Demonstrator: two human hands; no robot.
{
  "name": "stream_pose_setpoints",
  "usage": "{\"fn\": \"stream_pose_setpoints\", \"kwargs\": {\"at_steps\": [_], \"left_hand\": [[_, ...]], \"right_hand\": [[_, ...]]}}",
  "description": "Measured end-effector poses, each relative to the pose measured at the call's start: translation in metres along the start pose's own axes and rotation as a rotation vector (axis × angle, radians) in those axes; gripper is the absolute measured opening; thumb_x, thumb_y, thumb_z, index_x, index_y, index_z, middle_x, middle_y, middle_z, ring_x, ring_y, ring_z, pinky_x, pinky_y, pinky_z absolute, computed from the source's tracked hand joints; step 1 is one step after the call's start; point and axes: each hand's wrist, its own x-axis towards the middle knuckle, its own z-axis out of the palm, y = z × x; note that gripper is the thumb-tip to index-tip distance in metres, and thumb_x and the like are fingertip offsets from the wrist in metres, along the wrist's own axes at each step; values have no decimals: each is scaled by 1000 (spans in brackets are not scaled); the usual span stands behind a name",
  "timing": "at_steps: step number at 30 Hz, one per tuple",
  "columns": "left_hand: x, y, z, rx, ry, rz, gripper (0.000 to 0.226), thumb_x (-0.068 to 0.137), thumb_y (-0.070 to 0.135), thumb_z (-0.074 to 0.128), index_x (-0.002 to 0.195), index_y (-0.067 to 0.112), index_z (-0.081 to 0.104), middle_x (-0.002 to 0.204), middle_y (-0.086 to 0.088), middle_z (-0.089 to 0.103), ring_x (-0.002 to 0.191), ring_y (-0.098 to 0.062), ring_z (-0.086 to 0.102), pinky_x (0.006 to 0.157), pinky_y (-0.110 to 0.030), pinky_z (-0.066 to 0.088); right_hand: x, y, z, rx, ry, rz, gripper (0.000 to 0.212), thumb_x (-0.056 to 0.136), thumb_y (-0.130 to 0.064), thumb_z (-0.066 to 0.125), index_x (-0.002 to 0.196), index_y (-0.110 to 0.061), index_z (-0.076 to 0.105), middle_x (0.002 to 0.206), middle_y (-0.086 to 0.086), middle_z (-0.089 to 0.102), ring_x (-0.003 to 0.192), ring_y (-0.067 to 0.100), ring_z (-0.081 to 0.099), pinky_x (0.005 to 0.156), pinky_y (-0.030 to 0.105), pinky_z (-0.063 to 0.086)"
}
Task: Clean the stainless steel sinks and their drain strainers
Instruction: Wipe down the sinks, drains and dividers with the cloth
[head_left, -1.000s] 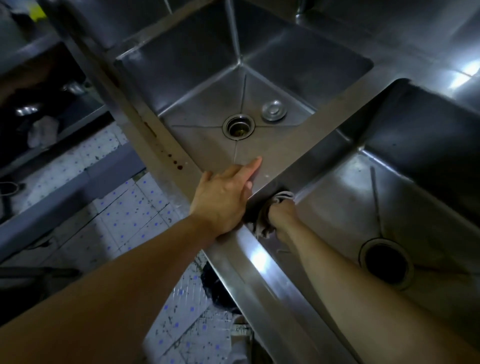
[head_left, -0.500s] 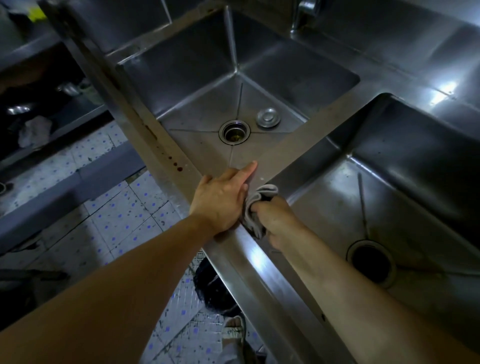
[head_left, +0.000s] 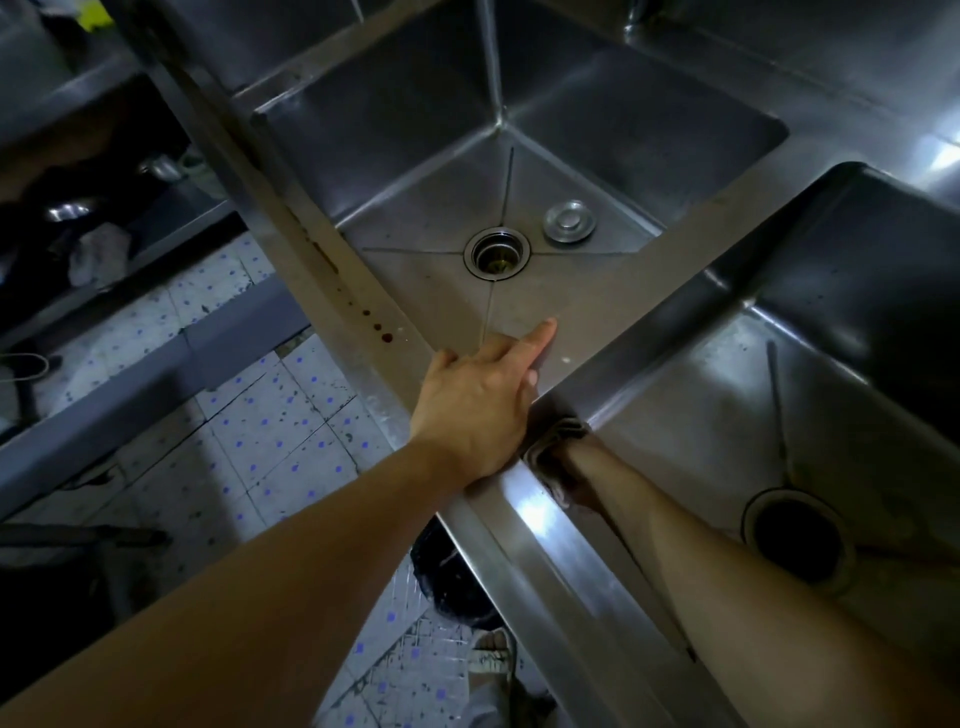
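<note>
Resting my left grip (head_left: 480, 405) flat with fingers straight on the steel divider rim (head_left: 649, 306), my right grip (head_left: 574, 470) clutches a crumpled grey cloth (head_left: 550, 447) against the right stainless sink's (head_left: 701, 415) wall.

Left hand (head_left: 475, 410) rests on sink rim (head_left: 524, 512); right hand (head_left: 574, 470) grips cloth (head_left: 545, 457).

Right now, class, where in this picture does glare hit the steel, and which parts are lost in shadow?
Head view: bright glare streaks on the front rim and at the far right edge; the right sink back wall is nearly black; the right hand and its cloth sit in shadow; straight edges bow from the wide lens.
</note>
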Motion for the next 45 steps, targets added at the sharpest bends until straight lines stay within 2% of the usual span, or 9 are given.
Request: {"fn": "stream_pose_setpoints", "kwargs": {"at_steps": [5,10,13,18,23,27,35,39,45], "left_hand": [[0,0,1,3,23,27,55,98,30,27,150,36,11,130,3,52,101,-19,57,91,-38,34],[1,0,0,-46,4,41,53,99,29,30,150,34,15,134,4,49,108,-19,55,93,-36,31],[10,4,-8,-66,24,40,50,96,27,40,145,32,29,137,3,47,113,-21,53,96,-39,35],[53,33,-19,-106,79,89,47,94,28,45,140,30,37,136,5,44,121,-21,47,99,-39,36],[94,63,-7,-116,51,144,47,94,31,46,140,32,37,139,3,42,124,-22,44,101,-44,39],[113,70,6,-121,47,135,49,95,34,44,143,31,35,139,3,44,124,-21,45,100,-41,40],[111,65,16,-202,77,149,47,97,39,38,143,36,29,131,7,48,109,-15,52,81,-35,46],[110,67,14,-191,77,130,48,97,38,38,144,36,30,131,8,48,109,-16,51,82,-36,46],[110,70,13,-178,63,135,48,97,37,38,144,33,31,134,5,47,110,-19,52,79,-32,41]], "right_hand": [[-21,-12,-7,113,-47,35,29,97,4,38,123,6,51,115,27,59,94,32,63,87,44,51],[-47,-19,-21,213,-26,-16,27,96,1,42,117,8,56,112,27,62,98,35,63,89,45,50],[-53,-26,-34,221,12,-111,18,94,4,44,93,3,62,87,18,67,72,24,67,61,30,55],[-40,-50,-73,54,247,-296,19,92,3,48,93,-8,63,102,17,61,96,31,60,95,45,49],[-16,-92,-120,-91,550,-430,31,97,-9,45,124,-2,57,122,18,60,113,32,57,76,25,46],[12,-121,-144,-76,673,-572,39,98,-12,41,133,5,48,134,28,50,124,36,48,101,38,39],[89,-130,-164,-706,613,-587,48,97,-12,47,144,-11,37,140,13,43,122,29,49,98,39,42],[109,-123,-163,-1098,686,-376,74,93,-36,56,152,-17,17,160,6,5,147,29,3,119,46,14],[99,-101,-157,-1088,595,-436,62,93,-27,56,148,-20,30,159,6,13,145,28,9,118,38,8]]}}
